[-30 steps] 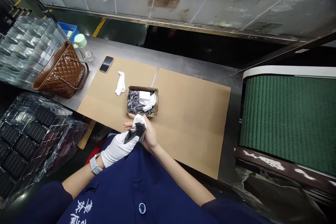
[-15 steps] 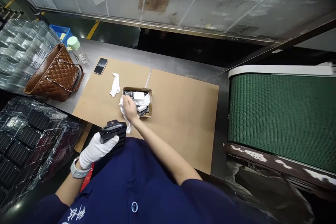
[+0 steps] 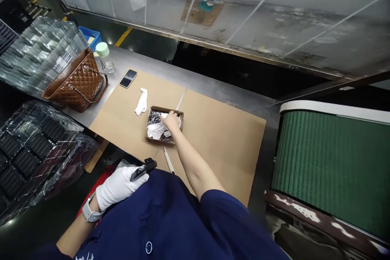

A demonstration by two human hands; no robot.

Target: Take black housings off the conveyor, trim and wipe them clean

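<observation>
My left hand (image 3: pixel 122 185), in a white glove, is closed on a black plastic part (image 3: pixel 144 169) in front of my body. Bare, my right hand (image 3: pixel 171 121) reaches into the small cardboard box (image 3: pixel 147 135), its fingers bent at a white item among black and clear plastic pieces. What those fingers hold, if anything, is too small to make out. A white-handled knife or tweezer-like tool (image 3: pixel 168 160) lies just below the box. To the box's upper left, a crumpled white glove (image 3: pixel 141 101) rests on the cardboard sheet (image 3: pixel 219 142).
A phone (image 3: pixel 128 78), a brown quilted bag (image 3: pixel 79 83) and a green-capped bottle (image 3: pixel 103 50) stand or lie at the left. Plastic-wrapped black parts (image 3: pixel 27 150) are at the lower left. A green conveyor belt (image 3: pixel 332 170) is on the right.
The view has shifted. My right hand has moved from the box's left edge to its inside, and the white cloth beside it is gone from there. The black part in my left hand has turned edge-on.
</observation>
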